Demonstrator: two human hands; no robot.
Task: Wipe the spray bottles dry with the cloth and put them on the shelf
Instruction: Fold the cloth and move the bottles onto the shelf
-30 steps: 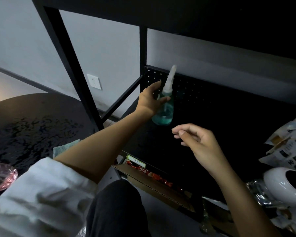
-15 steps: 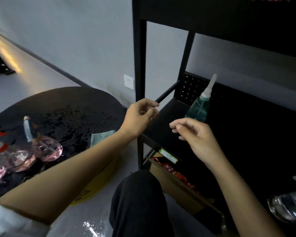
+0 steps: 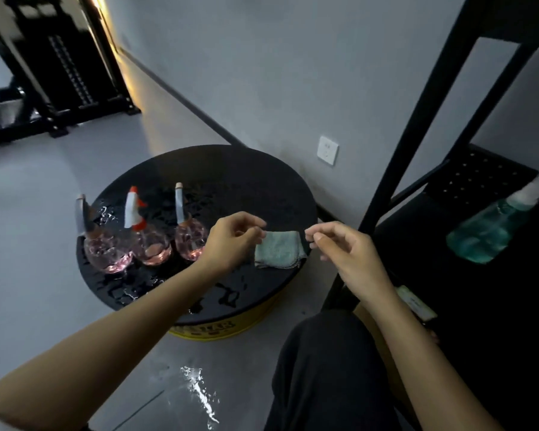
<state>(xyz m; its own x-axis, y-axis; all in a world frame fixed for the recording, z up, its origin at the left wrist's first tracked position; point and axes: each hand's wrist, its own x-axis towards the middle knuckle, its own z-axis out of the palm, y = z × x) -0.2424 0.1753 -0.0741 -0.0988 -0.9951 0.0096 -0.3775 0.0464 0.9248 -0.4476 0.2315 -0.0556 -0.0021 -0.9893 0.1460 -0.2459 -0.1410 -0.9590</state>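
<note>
We hold both hands over the round black table, one to each side of the folded pale green cloth that lies flat near the table's edge. Our left hand is loosely curled, its fingers bent in toward the thumb and reaching the cloth's left edge; we cannot tell whether they have hold of the cloth, merely touch it, or hang just above it. Our right hand is loosely curled too, thumb and forefinger drawn close together with nothing between them, and its fingertips sit just off the cloth's upper right corner with a thin dark gap between. To the left of our left fingers, beyond the back of that hand, three round pink spray bottles stand upright in a row on the wet tabletop: the nearest pink bottle just beside the hand, the middle pink bottle with a red and white nozzle, and the farthest pink bottle. Well to the right of our right fingers, the teal spray bottle stands on the black shelf, its white nozzle blurred at the picture's edge. Below our right wrist is our knee in dark cloth.
</note>
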